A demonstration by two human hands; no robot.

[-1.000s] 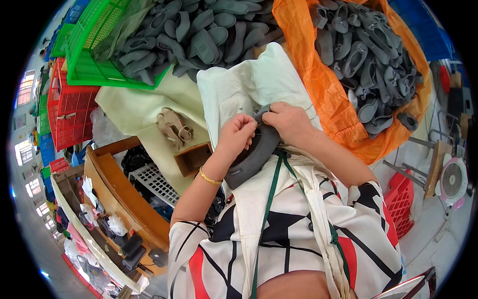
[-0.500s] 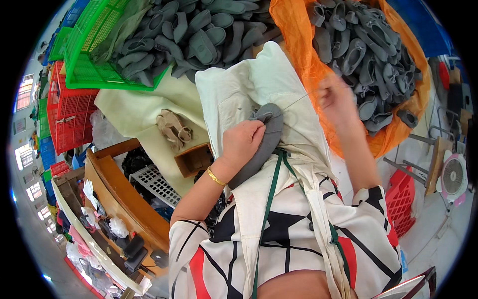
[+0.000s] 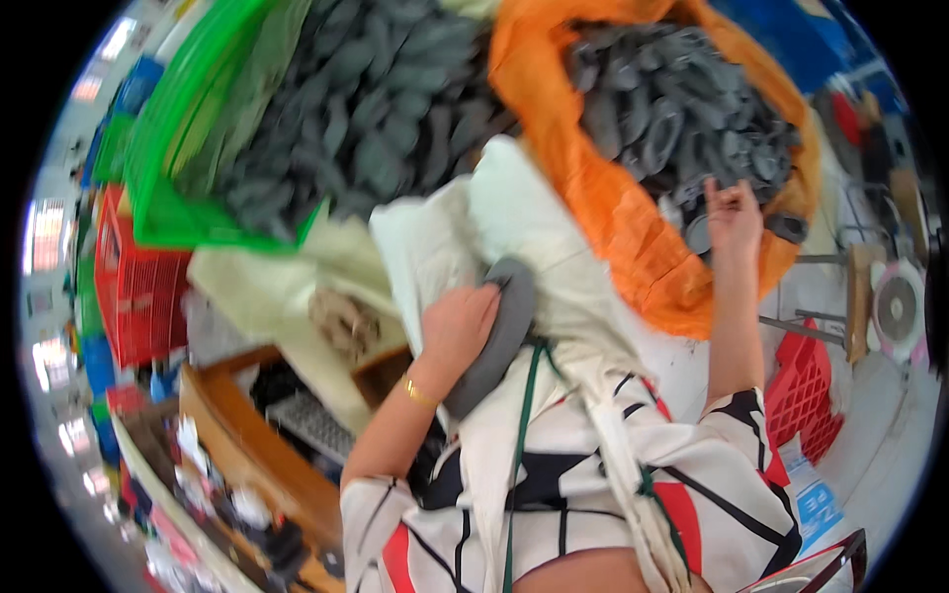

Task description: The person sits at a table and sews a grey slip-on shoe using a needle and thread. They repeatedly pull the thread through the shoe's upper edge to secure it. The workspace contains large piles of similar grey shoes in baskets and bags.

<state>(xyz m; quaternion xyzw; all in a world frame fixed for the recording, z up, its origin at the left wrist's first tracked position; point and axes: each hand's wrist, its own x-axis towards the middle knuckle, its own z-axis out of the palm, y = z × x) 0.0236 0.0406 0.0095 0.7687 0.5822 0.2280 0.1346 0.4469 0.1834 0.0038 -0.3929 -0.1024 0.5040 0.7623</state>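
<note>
Beyond the grey shoe (image 3: 511, 318), green crate (image 3: 156, 203) left, orange sack (image 3: 633, 232) right.

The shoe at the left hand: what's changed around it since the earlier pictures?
The right hand has let go of the shoe and swung right, toward the orange bag; whether it holds anything is unclear. The shoe has turned, its opening no longer showing. The left hand stays at the shoe; bag and sandals stayed put.
</note>
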